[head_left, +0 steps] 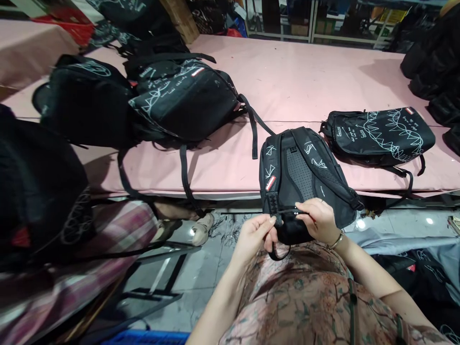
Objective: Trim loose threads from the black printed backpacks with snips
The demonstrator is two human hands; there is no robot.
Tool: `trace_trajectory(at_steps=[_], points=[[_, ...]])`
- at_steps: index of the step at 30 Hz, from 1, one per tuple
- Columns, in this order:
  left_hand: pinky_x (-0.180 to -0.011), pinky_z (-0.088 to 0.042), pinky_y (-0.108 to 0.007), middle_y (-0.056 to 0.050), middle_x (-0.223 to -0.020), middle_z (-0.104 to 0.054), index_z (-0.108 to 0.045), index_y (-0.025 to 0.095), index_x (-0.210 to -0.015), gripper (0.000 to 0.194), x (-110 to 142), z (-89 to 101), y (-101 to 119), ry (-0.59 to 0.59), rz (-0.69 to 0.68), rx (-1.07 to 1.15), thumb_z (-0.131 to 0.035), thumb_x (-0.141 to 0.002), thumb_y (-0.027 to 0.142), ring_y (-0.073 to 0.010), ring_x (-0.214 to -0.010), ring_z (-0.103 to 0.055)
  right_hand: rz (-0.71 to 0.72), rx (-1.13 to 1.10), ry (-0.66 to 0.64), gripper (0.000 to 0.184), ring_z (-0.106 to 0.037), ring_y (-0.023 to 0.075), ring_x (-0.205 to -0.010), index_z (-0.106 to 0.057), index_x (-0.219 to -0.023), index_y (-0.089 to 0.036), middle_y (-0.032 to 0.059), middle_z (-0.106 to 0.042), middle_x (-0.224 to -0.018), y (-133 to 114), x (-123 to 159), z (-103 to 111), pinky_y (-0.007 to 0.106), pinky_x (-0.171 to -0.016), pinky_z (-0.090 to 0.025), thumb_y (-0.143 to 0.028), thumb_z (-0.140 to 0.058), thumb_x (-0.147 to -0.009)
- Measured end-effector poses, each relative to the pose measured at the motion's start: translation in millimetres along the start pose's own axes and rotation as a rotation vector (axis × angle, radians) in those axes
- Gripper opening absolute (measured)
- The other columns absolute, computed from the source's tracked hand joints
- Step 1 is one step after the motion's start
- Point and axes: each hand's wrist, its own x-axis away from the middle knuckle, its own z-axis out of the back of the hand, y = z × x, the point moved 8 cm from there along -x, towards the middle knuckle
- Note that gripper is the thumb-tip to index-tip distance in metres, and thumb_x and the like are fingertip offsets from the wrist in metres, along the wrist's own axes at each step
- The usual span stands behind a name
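Observation:
A black backpack [300, 167] rests at the table's front edge, its back panel and shoulder straps facing up, with white scribbled drawings and a small red-and-white label. My left hand [257, 232] is closed in a pinch on the lower end of the left shoulder strap [273, 201], by its buckle. A thin black webbing loop [278, 256] dangles below those fingers. Close by on the right, my right hand [319, 220] pinches a thin dark piece that reaches toward the strap; whether it is webbing or a small tool I cannot make out.
Another printed black backpack [383, 134] lies to the right on the pink-covered table [305, 72]. Several more black bags [187, 98] crowd the left side, straps hanging over the edge. A person in a plaid garment [132, 225] sits at left. A blue crate [147, 338] is on the floor.

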Motion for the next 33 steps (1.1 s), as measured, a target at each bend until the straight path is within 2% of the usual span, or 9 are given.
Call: trace_trajectory(at_steps=[3,6,9,14,20,24,29,31,33], points=[[-0.034,-0.029,-0.016,0.000,-0.040,-0.054,-0.053,0.013,-0.056,0.037,0.7,-7.1,1.4,-0.058,0.021,-0.035,-0.062,-0.070,0.046,-0.0065,-0.030,-0.043,0.040,0.062,-0.067,0.021,-0.057,0.0157,-0.071,-0.064,-0.096,-0.017,0.0052,-0.066,-0.077,-0.5,0.8,-3.3,0.028,-0.067,-0.045,-0.027,-0.048,-0.088],[-0.035,-0.032,-0.017,0.001,-0.043,-0.055,-0.053,0.013,-0.059,0.035,2.9,-9.3,4.6,-0.054,0.036,-0.007,-0.063,-0.069,0.045,-0.0072,-0.031,-0.045,0.025,0.072,-0.062,0.020,-0.057,0.0154,-0.072,-0.065,-0.094,-0.016,0.0058,-0.065,-0.078,4.9,-0.2,0.3,0.027,-0.068,-0.044,-0.026,-0.048,-0.088],[-0.034,-0.030,-0.017,0.002,-0.040,-0.052,-0.051,0.013,-0.055,0.035,3.6,-6.3,7.0,-0.020,0.027,0.017,-0.063,-0.070,0.043,-0.0059,-0.030,-0.042,0.011,0.040,-0.088,0.023,-0.057,0.0152,-0.073,-0.065,-0.094,-0.016,0.0061,-0.065,-0.079,7.1,0.5,3.3,0.027,-0.069,-0.044,-0.027,-0.045,-0.089],[-0.034,-0.026,-0.017,0.001,-0.036,-0.049,-0.050,0.014,-0.052,0.037,3.3,-8.2,5.8,-0.032,0.020,-0.009,-0.061,-0.072,0.043,-0.0060,-0.029,-0.040,-0.007,0.061,-0.186,0.028,-0.055,0.0159,-0.074,-0.064,-0.095,-0.018,0.0058,-0.064,-0.079,4.0,4.2,-2.7,0.028,-0.070,-0.042,-0.033,-0.041,-0.091],[-0.033,-0.029,-0.018,0.002,-0.039,-0.050,-0.055,0.013,-0.061,0.035,5.1,-13.9,4.8,-0.065,0.032,-0.024,-0.062,-0.070,0.045,-0.0067,-0.029,-0.041,-0.002,0.045,-0.229,0.031,-0.055,0.0160,-0.076,-0.064,-0.095,-0.018,0.0061,-0.063,-0.081,1.3,4.4,-9.5,0.028,-0.071,-0.041,-0.034,-0.038,-0.093],[-0.032,-0.028,-0.018,0.002,-0.039,-0.051,-0.054,0.013,-0.059,0.036,5.0,-13.5,4.2,-0.063,0.044,-0.032,-0.062,-0.070,0.046,-0.0071,-0.028,-0.042,0.008,0.037,-0.247,0.030,-0.055,0.0156,-0.077,-0.064,-0.093,-0.018,0.0054,-0.065,-0.081,2.1,3.5,-12.2,0.027,-0.072,-0.041,-0.034,-0.038,-0.092],[-0.035,-0.026,-0.018,0.001,-0.035,-0.049,-0.052,0.014,-0.050,0.040,3.6,-16.1,1.1,-0.098,0.014,-0.035,-0.060,-0.073,0.046,-0.0063,-0.029,-0.040,0.002,-0.005,-0.232,0.025,-0.055,0.0154,-0.071,-0.064,-0.091,-0.018,0.0049,-0.065,-0.078,0.8,4.3,-12.1,0.028,-0.068,-0.041,-0.031,-0.042,-0.091],[-0.036,-0.026,-0.018,0.001,-0.034,-0.048,-0.052,0.014,-0.049,0.040,3.2,-8.5,0.3,-0.108,-0.007,-0.015,-0.063,-0.071,0.046,-0.0059,-0.029,-0.038,-0.035,-0.110,-0.182,0.022,-0.056,0.0153,-0.071,-0.064,-0.089,-0.018,0.0050,-0.065,-0.078,1.1,5.0,-6.6,0.029,-0.068,-0.042,-0.029,-0.045,-0.089],[-0.035,-0.024,-0.020,0.003,-0.030,-0.042,-0.056,0.015,-0.051,0.038,3.0,6.0,-0.4,-0.141,-0.005,0.015,-0.066,-0.068,0.048,-0.0061,-0.027,-0.034,-0.135,-0.276,-0.094,0.016,-0.058,0.0149,-0.072,-0.063,-0.087,-0.019,0.0042,-0.066,-0.079,7.7,6.1,1.2,0.029,-0.068,-0.044,-0.028,-0.049,-0.087]])
